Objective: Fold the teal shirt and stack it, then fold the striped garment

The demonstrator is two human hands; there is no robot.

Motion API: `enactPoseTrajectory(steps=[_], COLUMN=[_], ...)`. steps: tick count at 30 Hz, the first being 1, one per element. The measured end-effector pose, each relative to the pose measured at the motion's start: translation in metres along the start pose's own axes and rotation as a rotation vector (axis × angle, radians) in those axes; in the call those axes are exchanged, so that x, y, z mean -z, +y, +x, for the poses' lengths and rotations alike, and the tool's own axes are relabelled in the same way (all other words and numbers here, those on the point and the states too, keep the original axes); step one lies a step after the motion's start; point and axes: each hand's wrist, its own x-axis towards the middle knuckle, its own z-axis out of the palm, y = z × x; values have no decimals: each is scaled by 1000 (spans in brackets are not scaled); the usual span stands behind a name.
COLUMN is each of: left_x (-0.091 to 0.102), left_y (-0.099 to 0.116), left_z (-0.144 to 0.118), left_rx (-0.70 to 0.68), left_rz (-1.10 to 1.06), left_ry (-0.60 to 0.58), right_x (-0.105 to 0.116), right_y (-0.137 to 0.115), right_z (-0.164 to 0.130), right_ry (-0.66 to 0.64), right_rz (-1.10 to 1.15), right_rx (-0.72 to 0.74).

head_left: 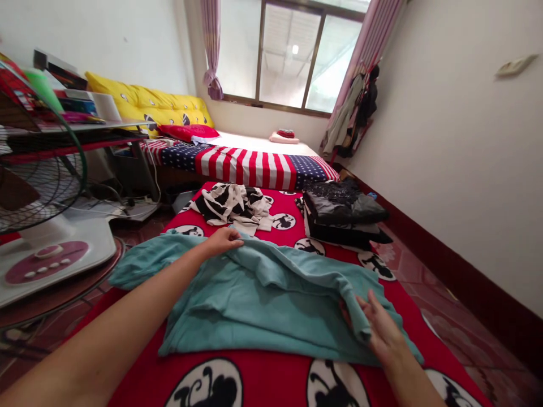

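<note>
Head view: pinching the teal garment (271,316) at its far edge with the left hand (220,242), holding its turned-over flap between thumb and fingers of the right hand (384,330). Handling it atop the red blanket (275,384), apparently partway through folding, with dark clothes (345,209) already stacked beyond and a black-and-white garment (233,203) lying crumpled, seemingly not yet folded.

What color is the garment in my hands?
The garment is a plain teal, a light blue-green; it shows best in the head view.

Daylight comes from the glaring window (288,62) ahead of me, my right hand (379,330) blurs slightly, and the edges stretch.
</note>
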Motion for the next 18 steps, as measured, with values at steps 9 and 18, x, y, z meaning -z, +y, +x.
enactPoseTrajectory(steps=[9, 18], left_x=[-27, -27], left_y=[-18, -12], left_z=[3, 1], left_rx=[53, 77], left_rz=[42, -46], left_ry=[73, 6], right_x=[7, 14], right_y=[19, 65], right_z=[-7, -8], right_ry=[292, 316], right_rz=[-1228, -1752], right_rx=[680, 1091])
